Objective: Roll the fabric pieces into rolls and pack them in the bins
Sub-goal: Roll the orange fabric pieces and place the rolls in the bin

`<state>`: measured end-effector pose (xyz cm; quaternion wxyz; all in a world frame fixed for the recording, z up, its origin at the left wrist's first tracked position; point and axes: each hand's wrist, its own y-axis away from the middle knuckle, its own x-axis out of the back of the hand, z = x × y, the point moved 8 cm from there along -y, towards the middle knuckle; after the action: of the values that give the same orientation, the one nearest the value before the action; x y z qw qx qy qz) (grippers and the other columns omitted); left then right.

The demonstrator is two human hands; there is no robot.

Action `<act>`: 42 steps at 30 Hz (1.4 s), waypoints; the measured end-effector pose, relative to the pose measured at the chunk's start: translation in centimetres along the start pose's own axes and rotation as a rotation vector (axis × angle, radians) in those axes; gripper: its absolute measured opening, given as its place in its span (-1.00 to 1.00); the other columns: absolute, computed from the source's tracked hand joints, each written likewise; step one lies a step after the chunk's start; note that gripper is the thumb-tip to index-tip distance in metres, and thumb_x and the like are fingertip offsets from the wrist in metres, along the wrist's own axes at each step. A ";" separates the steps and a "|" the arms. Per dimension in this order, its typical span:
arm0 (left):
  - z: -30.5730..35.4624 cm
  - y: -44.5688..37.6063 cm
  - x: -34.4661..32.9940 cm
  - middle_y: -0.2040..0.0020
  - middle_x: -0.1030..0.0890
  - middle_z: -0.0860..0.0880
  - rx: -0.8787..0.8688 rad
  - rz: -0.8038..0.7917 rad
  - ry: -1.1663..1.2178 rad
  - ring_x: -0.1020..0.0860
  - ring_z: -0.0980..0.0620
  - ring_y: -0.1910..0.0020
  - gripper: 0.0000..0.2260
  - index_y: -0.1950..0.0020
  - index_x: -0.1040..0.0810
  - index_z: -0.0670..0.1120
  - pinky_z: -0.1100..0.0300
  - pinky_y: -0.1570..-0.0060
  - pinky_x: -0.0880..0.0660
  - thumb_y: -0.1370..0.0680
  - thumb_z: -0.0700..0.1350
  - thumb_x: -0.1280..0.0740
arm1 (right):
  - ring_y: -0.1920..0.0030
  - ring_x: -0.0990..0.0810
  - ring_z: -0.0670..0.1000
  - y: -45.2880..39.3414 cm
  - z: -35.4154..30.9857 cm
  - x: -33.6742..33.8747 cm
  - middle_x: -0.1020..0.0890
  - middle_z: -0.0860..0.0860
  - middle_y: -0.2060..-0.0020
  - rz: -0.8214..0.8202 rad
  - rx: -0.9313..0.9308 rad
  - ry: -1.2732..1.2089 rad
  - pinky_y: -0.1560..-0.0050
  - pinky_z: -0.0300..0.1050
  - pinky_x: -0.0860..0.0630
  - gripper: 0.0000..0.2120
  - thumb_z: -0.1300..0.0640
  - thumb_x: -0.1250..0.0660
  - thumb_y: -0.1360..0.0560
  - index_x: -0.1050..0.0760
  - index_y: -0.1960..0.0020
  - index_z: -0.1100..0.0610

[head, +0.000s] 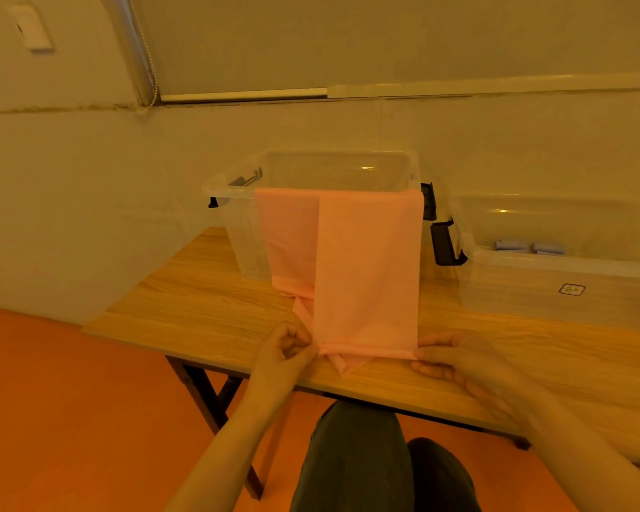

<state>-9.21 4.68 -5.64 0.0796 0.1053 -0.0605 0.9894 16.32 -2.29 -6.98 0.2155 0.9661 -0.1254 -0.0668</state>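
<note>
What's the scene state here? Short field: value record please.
fabric: pink fabric draped from the near rim of the clear bin down onto the wooden table, unrolled
left hand: pinches the near-left corner
right hand: holds the near-right corner
second bin: right of the first, two blue rolls inside

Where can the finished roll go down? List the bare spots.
Bare table left of the pink fabric, in front of the left bin. Also the strip between fabric and right bin. Crowded at the near edge, where left hand and right hand pinch the fabric.
</note>
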 end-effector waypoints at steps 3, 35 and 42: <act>0.0 0.0 0.1 0.21 -0.58 -0.05 -0.020 0.001 -0.002 -0.51 0.22 0.30 -0.84 0.21 -0.47 -0.07 0.41 0.31 -0.39 -0.47 -0.27 -0.40 | 0.11 -0.68 0.11 0.0 0.2 0.3 -0.62 0.21 0.02 0.024 0.012 0.000 0.23 -0.17 -0.64 -0.78 0.42 -0.39 -0.38 -0.54 -0.02 0.29; -1.2 0.9 -1.0 0.22 -0.62 0.04 0.032 -0.116 -0.046 -0.55 0.24 0.27 -0.83 0.14 -0.64 0.01 0.37 0.26 -0.47 -0.40 -0.25 -0.48 | 0.08 -0.62 -0.10 1.9 0.4 0.7 -0.65 -0.05 0.10 0.106 0.334 0.302 0.21 -0.29 -0.50 -0.82 0.25 -0.47 -0.35 -0.62 0.10 0.04; -1.3 0.8 -0.9 0.16 -0.63 0.09 -0.004 -0.105 -0.113 -0.55 0.24 0.19 -0.89 0.14 -0.65 0.04 0.39 0.21 -0.46 -0.45 -0.18 -0.45 | 0.14 -0.64 -0.04 1.4 0.6 1.2 -0.69 -0.03 0.22 0.162 0.359 0.308 0.16 -0.22 -0.50 -0.95 0.11 -0.43 -0.41 -0.66 0.14 0.04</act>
<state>-8.72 3.97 -7.17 0.1281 0.1638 -0.0615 0.9762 17.09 -4.10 -6.94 0.0618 0.9745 -0.1778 0.1221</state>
